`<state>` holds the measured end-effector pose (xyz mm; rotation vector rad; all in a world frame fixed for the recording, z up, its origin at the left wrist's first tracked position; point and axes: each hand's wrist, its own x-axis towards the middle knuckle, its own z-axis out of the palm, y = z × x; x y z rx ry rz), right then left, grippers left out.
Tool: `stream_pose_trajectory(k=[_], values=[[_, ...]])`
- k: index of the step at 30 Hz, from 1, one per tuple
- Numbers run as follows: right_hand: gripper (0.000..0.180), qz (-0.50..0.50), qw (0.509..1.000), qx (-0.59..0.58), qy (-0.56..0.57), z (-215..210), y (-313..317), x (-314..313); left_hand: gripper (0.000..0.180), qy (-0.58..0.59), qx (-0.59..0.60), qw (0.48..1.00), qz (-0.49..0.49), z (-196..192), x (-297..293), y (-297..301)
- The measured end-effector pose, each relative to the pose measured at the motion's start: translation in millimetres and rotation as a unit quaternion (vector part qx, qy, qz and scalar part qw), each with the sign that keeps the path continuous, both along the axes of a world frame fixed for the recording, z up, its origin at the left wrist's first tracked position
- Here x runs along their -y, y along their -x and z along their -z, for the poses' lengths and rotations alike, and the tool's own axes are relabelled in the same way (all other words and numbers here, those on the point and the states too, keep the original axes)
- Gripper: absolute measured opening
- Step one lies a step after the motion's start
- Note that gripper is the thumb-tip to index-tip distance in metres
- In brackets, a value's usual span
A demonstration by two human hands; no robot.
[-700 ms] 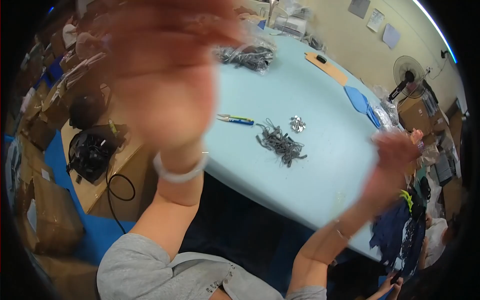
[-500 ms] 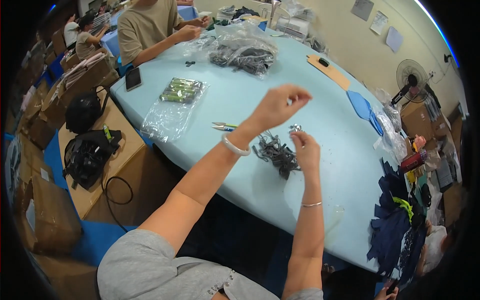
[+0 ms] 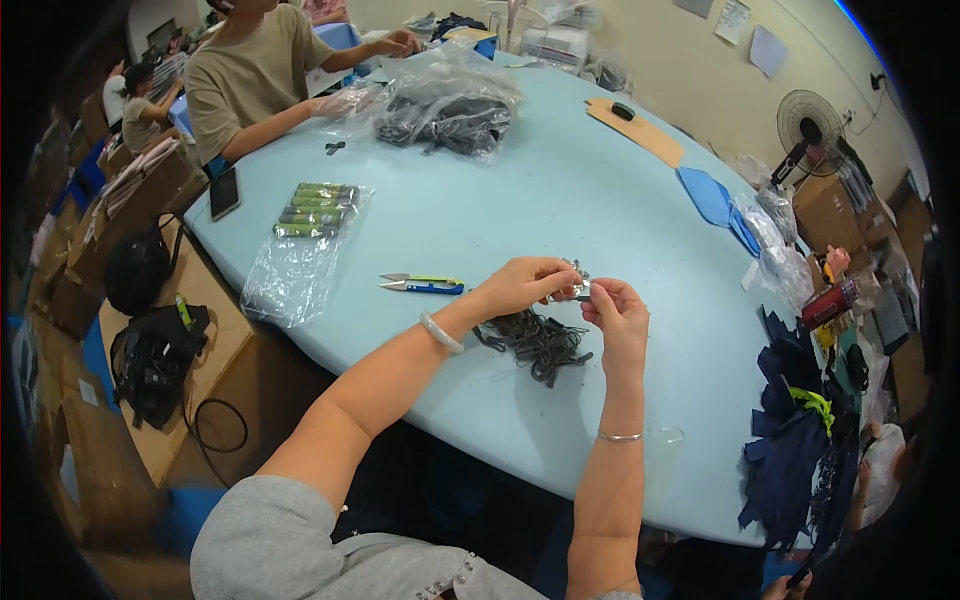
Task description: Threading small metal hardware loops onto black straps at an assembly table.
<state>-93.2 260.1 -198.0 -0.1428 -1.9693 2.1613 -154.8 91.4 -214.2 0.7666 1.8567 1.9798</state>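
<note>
A pale blue counter (image 3: 560,200) is taken as the landmark. Off its left edge, a black bag (image 3: 155,350) and cardboard boxes (image 3: 75,290) are seen on the floor. On the counter's left part a clear plastic bag (image 3: 300,250) with green-capped tubes is laid flat, with a dark phone (image 3: 224,192) just beyond it at the counter's edge. Nearer the middle, a pair of thread snips (image 3: 422,285) with blue and yellow-green handles is lying on the counter. To their right, the left hand (image 3: 522,285) is held above the counter, its fingers pinched together on a small metal piece (image 3: 577,285). Beneath both hands a heap of dark elastic cords (image 3: 535,340) is spread on the counter. The right hand (image 3: 618,320) is raised beside the left, its thumb and fingertips closed on the same small metal piece. At the counter's far end a second person (image 3: 250,70) is seated by a large plastic bag of dark items (image 3: 445,105). Off the counter's right edge, dark blue fabric (image 3: 800,440) is hung.
</note>
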Motion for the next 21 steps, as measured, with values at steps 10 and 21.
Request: stream_pose_trajectory(k=[10, 21], values=[[0.015, 0.022, 0.999, -0.015, 0.040, 1.4, -0.7, -4.8, 0.014, -0.054, 0.045, 0.997, -0.030, -4.2, 2.6, -2.7], [0.016, -0.068, 0.995, -0.048, -0.048, -7.3, -5.1, 7.3, 0.013, 0.014, -0.019, 0.999, -0.033, -8.2, 2.6, -3.0]])
